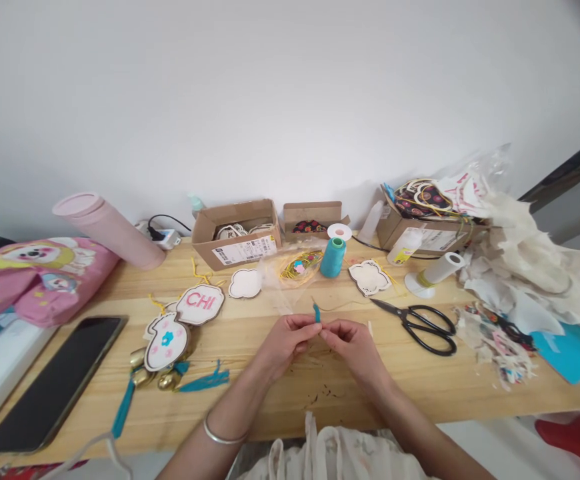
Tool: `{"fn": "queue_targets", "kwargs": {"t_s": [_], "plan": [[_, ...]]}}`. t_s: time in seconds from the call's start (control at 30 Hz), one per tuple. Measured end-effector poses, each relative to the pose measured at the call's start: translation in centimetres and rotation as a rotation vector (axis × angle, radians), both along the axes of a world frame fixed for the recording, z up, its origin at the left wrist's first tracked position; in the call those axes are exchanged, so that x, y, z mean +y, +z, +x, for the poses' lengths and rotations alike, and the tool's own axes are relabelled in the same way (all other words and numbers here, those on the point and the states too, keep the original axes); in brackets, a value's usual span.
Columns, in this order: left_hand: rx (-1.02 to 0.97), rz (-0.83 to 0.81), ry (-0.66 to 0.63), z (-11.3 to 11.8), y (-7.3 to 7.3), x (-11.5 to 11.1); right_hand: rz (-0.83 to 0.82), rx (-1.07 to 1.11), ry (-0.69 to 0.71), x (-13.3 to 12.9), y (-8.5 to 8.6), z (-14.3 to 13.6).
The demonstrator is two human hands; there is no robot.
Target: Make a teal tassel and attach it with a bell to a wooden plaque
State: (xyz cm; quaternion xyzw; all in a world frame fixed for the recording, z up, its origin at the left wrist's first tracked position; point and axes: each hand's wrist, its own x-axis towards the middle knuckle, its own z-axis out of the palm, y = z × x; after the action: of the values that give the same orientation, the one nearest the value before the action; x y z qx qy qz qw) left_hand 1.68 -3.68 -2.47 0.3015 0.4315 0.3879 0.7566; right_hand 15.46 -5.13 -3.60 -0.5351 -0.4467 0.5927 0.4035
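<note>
Both hands meet over the middle of the wooden table, fingertips pinched close together. Between the fingers of my left hand a short teal thread bundle sticks up, with a thin brown cord running from its top to the right. My right hand is closed in a pinch right beside it; the fingers hide what they grip. Behind the hands stands a cone of teal thread. Black-handled scissors lie to the right. Left of the hands is a loose teal tassel.
Embroidered patches and brass bells lie left, near a phone. Along the wall stand a pink tumbler, an open cardboard box and a filled box. Fabric scraps and white cloth cover the right.
</note>
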Motion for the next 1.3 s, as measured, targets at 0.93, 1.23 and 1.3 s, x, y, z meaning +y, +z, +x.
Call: {"fn": "queue_targets", "kwargs": {"t_s": [0.93, 1.23, 1.3], "plan": [[0.171, 0.219, -0.207, -0.2, 0.2, -0.4, 0.022, -0.027, 0.045, -0.3, 1.7, 0.6], [0.018, 0.077, 0.104, -0.1, 0.5, 0.0, 0.123, -0.24, 0.129, -1.1, 0.4, 0.1], [0.008, 0.056, 0.19, -0.5, 1.0, 0.4, 0.111, -0.247, 0.173, -1.9, 0.0, 0.1]]}}
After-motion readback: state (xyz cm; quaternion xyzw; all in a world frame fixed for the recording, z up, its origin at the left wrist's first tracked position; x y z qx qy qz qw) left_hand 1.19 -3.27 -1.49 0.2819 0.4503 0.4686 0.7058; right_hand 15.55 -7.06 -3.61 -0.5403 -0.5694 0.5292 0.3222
